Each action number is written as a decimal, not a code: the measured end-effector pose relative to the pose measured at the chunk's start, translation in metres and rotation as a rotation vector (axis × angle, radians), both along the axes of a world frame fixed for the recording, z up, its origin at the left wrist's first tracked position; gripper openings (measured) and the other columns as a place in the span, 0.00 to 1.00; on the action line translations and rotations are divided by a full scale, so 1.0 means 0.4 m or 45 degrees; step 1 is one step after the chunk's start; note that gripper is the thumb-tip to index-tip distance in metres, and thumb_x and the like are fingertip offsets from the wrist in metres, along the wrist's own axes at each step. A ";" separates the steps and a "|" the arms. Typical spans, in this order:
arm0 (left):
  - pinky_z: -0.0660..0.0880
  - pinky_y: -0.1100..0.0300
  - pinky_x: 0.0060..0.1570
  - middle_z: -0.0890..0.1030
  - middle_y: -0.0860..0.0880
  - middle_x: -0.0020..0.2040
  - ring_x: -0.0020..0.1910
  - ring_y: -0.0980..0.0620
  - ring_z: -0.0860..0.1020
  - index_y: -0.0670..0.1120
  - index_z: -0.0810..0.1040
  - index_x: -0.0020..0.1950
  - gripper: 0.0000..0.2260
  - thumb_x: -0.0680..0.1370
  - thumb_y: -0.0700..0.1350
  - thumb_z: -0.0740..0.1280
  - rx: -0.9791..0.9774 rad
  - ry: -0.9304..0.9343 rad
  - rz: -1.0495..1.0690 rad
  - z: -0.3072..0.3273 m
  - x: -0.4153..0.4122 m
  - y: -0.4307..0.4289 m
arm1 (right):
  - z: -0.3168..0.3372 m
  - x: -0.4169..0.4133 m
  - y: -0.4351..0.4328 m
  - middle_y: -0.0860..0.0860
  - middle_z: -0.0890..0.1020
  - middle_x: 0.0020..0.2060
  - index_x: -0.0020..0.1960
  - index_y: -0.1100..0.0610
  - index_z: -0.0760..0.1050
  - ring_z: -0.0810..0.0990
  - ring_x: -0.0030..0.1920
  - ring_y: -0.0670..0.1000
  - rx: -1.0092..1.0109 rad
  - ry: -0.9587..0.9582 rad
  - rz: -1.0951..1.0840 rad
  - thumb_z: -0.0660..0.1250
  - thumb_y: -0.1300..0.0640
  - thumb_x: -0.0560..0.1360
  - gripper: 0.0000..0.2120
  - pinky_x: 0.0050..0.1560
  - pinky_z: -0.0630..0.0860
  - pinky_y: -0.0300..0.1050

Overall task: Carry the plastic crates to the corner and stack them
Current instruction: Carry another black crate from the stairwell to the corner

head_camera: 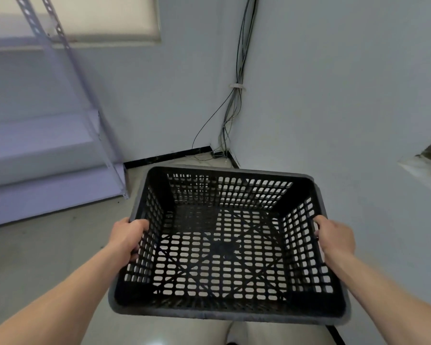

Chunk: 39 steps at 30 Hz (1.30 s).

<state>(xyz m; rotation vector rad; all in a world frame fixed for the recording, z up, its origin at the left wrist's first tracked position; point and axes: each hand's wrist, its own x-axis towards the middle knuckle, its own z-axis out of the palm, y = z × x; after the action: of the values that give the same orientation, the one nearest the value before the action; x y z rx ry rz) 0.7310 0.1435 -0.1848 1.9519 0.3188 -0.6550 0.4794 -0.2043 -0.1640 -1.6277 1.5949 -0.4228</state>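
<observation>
A black plastic crate (224, 312) with perforated walls and floor fills the lower middle of the head view, held level above the pale floor. My left hand (128, 235) grips its left rim and my right hand (334, 236) grips its right rim. The crate holds nothing; the floor shows through its holes. The room corner (224, 155) lies just beyond the crate's far edge.
A metal shelving unit (47, 150) stands against the left wall. A bundle of cables (237, 103) runs down the corner to the floor. A black skirting (169, 155) lines the wall base. A ledge (423, 163) juts from the right wall.
</observation>
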 end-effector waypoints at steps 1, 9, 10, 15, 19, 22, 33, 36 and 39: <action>0.64 0.60 0.27 0.67 0.47 0.31 0.26 0.50 0.64 0.43 0.74 0.49 0.03 0.75 0.39 0.64 0.010 0.007 0.016 -0.005 0.027 -0.001 | -0.006 0.041 -0.010 0.59 0.85 0.37 0.40 0.65 0.81 0.82 0.41 0.62 0.004 0.003 0.022 0.67 0.48 0.76 0.20 0.46 0.76 0.55; 0.62 0.62 0.26 0.66 0.48 0.28 0.25 0.51 0.63 0.43 0.71 0.45 0.03 0.76 0.38 0.64 0.061 0.047 0.193 -0.059 0.247 -0.042 | -0.105 0.377 -0.133 0.59 0.84 0.37 0.39 0.65 0.81 0.80 0.39 0.60 0.070 0.004 0.230 0.67 0.50 0.77 0.19 0.43 0.72 0.53; 0.62 0.62 0.26 0.66 0.48 0.28 0.25 0.51 0.63 0.43 0.71 0.45 0.03 0.76 0.38 0.64 0.072 0.054 0.211 -0.067 0.276 -0.049 | -0.121 0.415 -0.149 0.60 0.84 0.38 0.39 0.65 0.81 0.80 0.39 0.61 0.079 0.004 0.248 0.67 0.50 0.77 0.19 0.42 0.72 0.54; 0.65 0.64 0.25 0.68 0.46 0.28 0.23 0.51 0.65 0.41 0.72 0.46 0.02 0.76 0.36 0.65 0.107 0.093 0.276 -0.116 0.408 -0.080 | -0.200 0.596 -0.208 0.55 0.86 0.42 0.46 0.58 0.83 0.84 0.45 0.59 0.233 0.013 0.295 0.67 0.42 0.72 0.19 0.54 0.80 0.57; 0.65 0.61 0.27 0.68 0.47 0.29 0.24 0.51 0.65 0.43 0.71 0.46 0.03 0.75 0.37 0.65 0.125 0.192 0.270 -0.172 0.514 -0.090 | -0.285 0.712 -0.253 0.54 0.86 0.43 0.47 0.56 0.84 0.85 0.46 0.59 0.277 0.050 0.319 0.66 0.38 0.66 0.24 0.56 0.81 0.62; 0.65 0.61 0.26 0.68 0.47 0.30 0.25 0.50 0.66 0.44 0.72 0.46 0.03 0.75 0.38 0.64 0.128 0.252 0.226 -0.227 0.610 -0.094 | -0.303 0.800 -0.243 0.55 0.87 0.43 0.46 0.58 0.84 0.85 0.46 0.60 0.290 0.080 0.296 0.67 0.40 0.69 0.21 0.55 0.81 0.58; 0.72 0.57 0.32 0.75 0.44 0.35 0.30 0.47 0.72 0.39 0.76 0.52 0.09 0.73 0.39 0.69 0.217 0.326 0.044 -0.487 0.978 -0.107 | -0.527 1.051 -0.223 0.55 0.87 0.39 0.39 0.57 0.83 0.85 0.46 0.61 0.373 0.135 0.137 0.68 0.37 0.58 0.24 0.56 0.81 0.61; 0.72 0.58 0.32 0.75 0.45 0.33 0.29 0.47 0.73 0.38 0.76 0.52 0.10 0.72 0.39 0.69 0.258 0.350 -0.001 -0.555 1.058 -0.116 | -0.593 1.110 -0.216 0.56 0.87 0.42 0.41 0.55 0.82 0.85 0.48 0.61 0.378 0.156 0.117 0.67 0.36 0.58 0.24 0.57 0.81 0.60; 0.70 0.59 0.32 0.74 0.46 0.31 0.28 0.47 0.72 0.38 0.76 0.50 0.07 0.73 0.37 0.68 0.267 0.359 -0.025 -0.602 1.106 -0.133 | -0.642 1.153 -0.214 0.57 0.87 0.47 0.53 0.59 0.83 0.85 0.51 0.60 0.420 0.128 0.068 0.69 0.38 0.61 0.31 0.58 0.81 0.57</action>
<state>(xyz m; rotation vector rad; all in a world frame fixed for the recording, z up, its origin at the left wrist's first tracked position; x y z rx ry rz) 1.1734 0.0904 -0.4258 2.0627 0.5617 -0.9440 0.9406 -0.2899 -0.4208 -1.4515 1.5942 -0.0446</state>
